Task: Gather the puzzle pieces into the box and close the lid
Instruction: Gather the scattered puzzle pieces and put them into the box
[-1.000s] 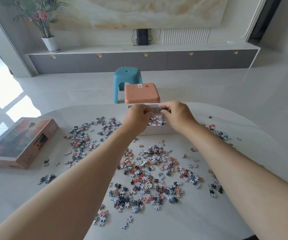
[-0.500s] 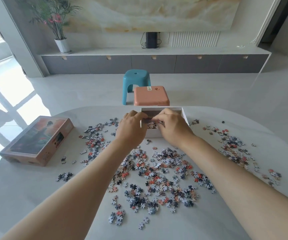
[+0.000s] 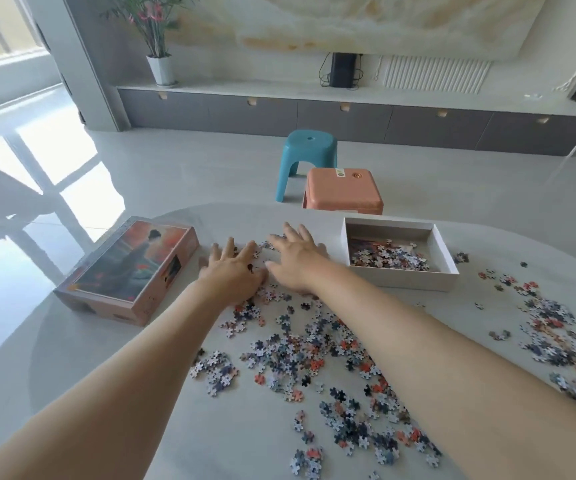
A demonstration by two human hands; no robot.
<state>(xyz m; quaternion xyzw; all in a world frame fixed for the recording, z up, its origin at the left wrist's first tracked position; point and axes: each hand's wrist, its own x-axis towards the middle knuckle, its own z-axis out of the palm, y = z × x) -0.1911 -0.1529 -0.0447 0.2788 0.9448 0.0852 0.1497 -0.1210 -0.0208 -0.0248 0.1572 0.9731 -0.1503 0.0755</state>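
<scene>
A white open box [image 3: 404, 280] stands on the pale table at the far right, with a layer of puzzle pieces [image 3: 388, 258] inside. Its printed lid [image 3: 130, 271] lies to the far left. Between lid and box, my left hand [image 3: 236, 268] and my right hand [image 3: 297, 259] lie flat side by side, fingers spread, pressing on a patch of loose pieces [image 3: 272, 296]. Many more pieces [image 3: 314, 358] are scattered nearer me, and another heap [image 3: 553, 334] lies at the right.
Beyond the table's far edge stand an orange stool [image 3: 343, 192] and a teal stool [image 3: 309, 157]. A low grey cabinet [image 3: 349, 116] with a potted plant [image 3: 160, 36] runs along the back wall. The table's rounded edge [image 3: 40, 341] curves at the left.
Both hands have left the box and moved left onto the loose pieces beside the lid, fingers now spread flat. The view has swung left, so the box sits further right.
</scene>
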